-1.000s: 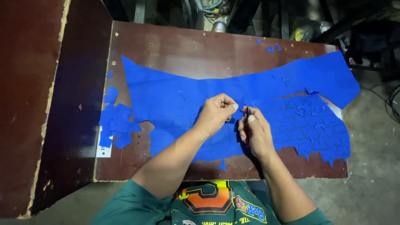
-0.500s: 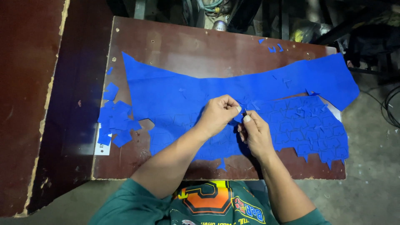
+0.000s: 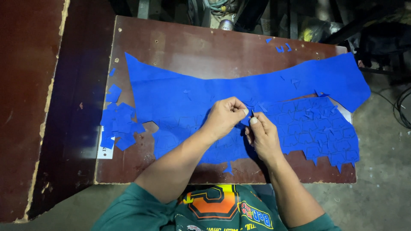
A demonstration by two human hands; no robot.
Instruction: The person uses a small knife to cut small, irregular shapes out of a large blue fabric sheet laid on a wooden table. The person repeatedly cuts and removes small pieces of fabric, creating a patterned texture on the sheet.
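Tabletop (image 3: 180, 47) of dark red board carries your wide blue sheet (image 3: 180, 92), with cut blue squares (image 3: 122, 124) piled at nine o'clock. Your left hand (image 3: 223, 117) pinches the sheet at centre, fingers curled tight. Your right hand (image 3: 263, 136), at four o'clock of it, grips a small dark blade (image 3: 252, 114).

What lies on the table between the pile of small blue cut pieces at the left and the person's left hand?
In the head view, the big blue sheet covers that stretch between the pile and the left hand.
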